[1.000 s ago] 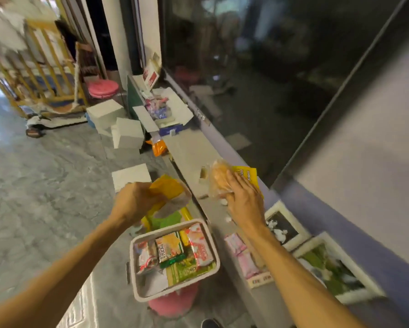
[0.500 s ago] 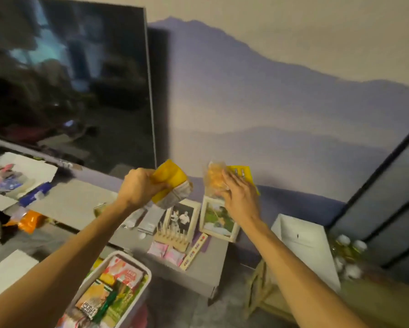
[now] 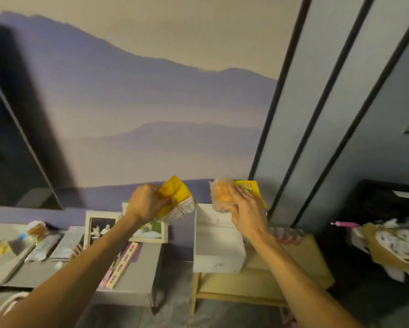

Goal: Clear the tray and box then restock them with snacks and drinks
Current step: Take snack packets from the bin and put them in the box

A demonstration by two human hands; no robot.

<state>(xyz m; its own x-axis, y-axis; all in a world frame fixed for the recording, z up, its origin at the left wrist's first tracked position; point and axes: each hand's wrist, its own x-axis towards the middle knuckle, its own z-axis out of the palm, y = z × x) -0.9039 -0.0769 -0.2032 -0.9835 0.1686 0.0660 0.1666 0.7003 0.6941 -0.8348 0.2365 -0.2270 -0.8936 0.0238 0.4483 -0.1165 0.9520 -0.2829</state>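
holding a yellow snack pack [image 3: 175,197] tight in the left hand [image 3: 144,204] and a clear bag of orange snacks [image 3: 222,195] in the right hand [image 3: 246,209], the person has both just above the white box [image 3: 219,247], so restocking looks only partly done.

View swung right, white box [image 3: 219,242] now below hands, snack basket gone

Mountain mural [image 3: 132,110] covers the back wall. Dark screen [image 3: 7,143] at left. Two framed photos [image 3: 101,229] lean at the grey surface's [image 3: 137,278] back edge. Wooden stool [image 3: 265,280] stands just right of it.
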